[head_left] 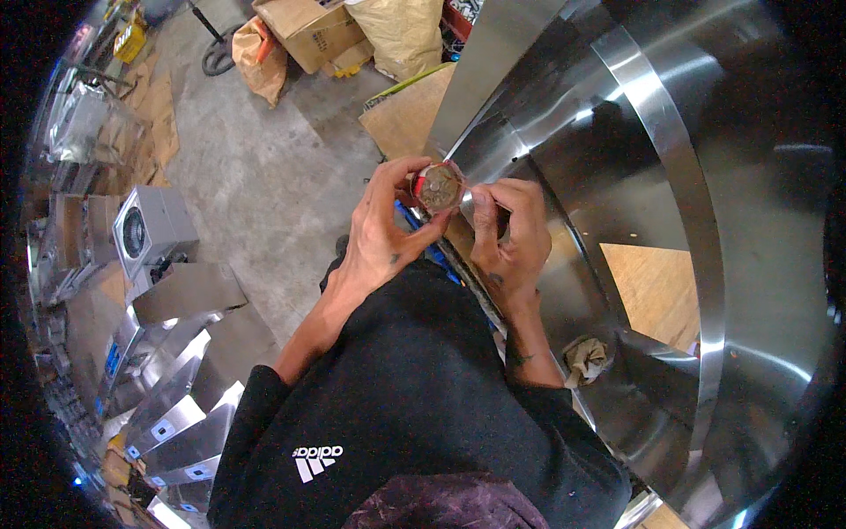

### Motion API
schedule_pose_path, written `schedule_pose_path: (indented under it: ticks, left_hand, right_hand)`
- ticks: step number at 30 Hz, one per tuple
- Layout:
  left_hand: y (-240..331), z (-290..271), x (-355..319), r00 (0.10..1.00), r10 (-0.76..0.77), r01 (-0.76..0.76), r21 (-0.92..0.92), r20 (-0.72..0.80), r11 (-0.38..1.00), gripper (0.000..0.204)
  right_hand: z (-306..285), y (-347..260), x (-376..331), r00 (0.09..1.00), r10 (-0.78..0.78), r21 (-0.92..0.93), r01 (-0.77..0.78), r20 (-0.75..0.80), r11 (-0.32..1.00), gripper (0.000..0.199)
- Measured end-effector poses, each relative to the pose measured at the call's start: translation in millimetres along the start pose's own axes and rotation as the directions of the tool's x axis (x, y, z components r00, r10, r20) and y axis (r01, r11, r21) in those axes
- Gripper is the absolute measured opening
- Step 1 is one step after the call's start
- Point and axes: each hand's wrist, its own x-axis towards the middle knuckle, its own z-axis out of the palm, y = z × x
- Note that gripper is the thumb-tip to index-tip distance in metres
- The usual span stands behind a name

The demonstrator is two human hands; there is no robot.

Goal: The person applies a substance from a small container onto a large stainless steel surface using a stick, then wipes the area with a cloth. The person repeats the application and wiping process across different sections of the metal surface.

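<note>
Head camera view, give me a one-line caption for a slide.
Left hand holds a small round disc while the right hand works beside it, against a large curved stainless steel shell.

A grey concrete floor (264, 176) is seen across the left half. At eleven o'clock, cardboard boxes (308, 31) and tan sacks (401, 31) are set on it. At nine o'clock a grey boxed unit (145, 225) is stood, and at seven o'clock folded steel sheet parts (176, 397) are piled, apparently directly on the floor.
</note>
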Motion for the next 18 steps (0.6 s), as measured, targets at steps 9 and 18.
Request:
schedule_pose_path:
  ticks: [9,18]
  left_hand:
    - [1.5,4.8,1.9,0.994,-0.110,0.110,0.010,0.011,0.994,0.058]
    - [-21.9,-16.1,-14.2,0.987,-0.122,0.132,-0.099,0.107,0.986,0.060]
  right_hand:
    - [-3.4,-0.5,-10.6,0.899,0.347,0.438,-0.207,-0.267,0.875,0.014]
    - [29.9,98.8,62.7,0.537,0.761,0.919,0.075,-0.364,0.387,0.018]
